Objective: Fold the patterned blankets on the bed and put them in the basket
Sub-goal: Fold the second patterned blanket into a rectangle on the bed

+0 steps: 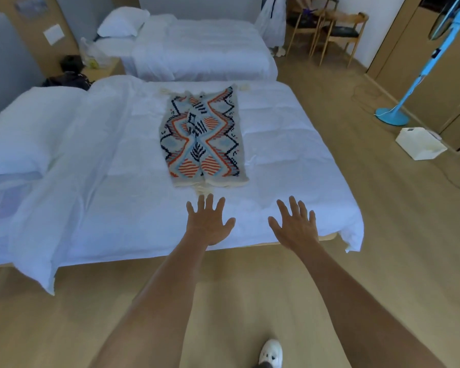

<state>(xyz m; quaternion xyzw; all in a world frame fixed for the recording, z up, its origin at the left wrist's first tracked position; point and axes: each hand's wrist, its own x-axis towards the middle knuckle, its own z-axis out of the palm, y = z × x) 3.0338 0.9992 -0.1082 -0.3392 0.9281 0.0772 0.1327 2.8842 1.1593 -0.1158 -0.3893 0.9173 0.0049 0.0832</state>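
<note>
On the floor beyond the bed's (250, 208) right edge sits a white basket (420, 147), contents unseen; patterned blanket (201, 139) lies mid-bed; left hand (209, 224) and right hand (295, 227) spread, empty.

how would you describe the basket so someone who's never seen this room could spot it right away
Start at the near bed with the patterned blanket, then look right across the wooden floor toward the blue standing fan. Just below the fan's round base sits the basket, a small boxy white container, the only white thing standing on that stretch of floor.
</note>
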